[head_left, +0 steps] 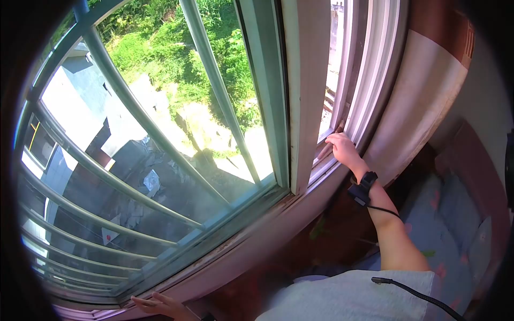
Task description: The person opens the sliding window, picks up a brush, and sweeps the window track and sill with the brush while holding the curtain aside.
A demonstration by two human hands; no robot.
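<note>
My right hand [344, 149] is at the lower right corner of the window frame [369, 80], its fingers bent over the track beside the narrow gap. A thin, brownish object [325, 151] shows just under its fingertips, too small to make out. A black device is strapped to that wrist. At the bottom left, my left hand [158, 305] rests near the sill [235, 250] with its fingers spread, palm side up, and nothing in it. The glass pane [176, 176] lies between the two hands.
Metal bars [155, 136] run outside the glass, with green plants [176, 59] and a grey roof area beyond. A curtain [425, 101] hangs at the right. Below it are a patterned blue cloth [433, 214] and a reddish-brown board [476, 176]. A black cable [423, 297] crosses the shirt.
</note>
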